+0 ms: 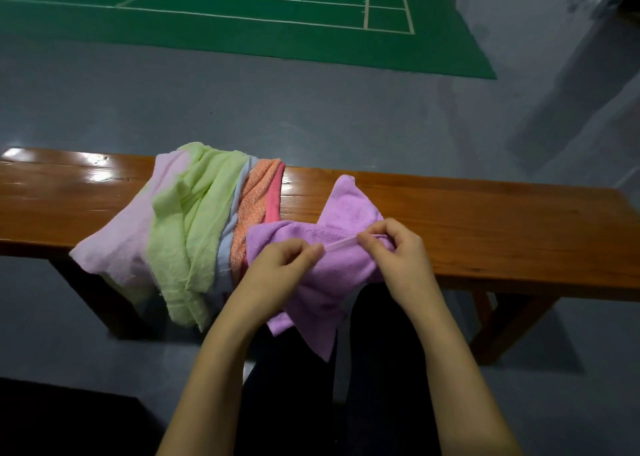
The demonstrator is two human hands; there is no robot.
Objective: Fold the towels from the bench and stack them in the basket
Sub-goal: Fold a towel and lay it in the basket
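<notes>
Beneath my left hand (284, 258) and right hand (394, 247), the purple towel (349, 213) hides part of the bench (485, 220), whose left end runs out of frame, while the towel pile (194, 213) beside my grip buries its lower layers.

I'm looking at an indoor sports hall. Well beyond my fingers lies a green court mat (263, 15) with white boundary lines, laid on a grey painted floor (311, 109). Under my fingers runs a long glossy wooden bench (502, 220), like courtside seating.
</notes>
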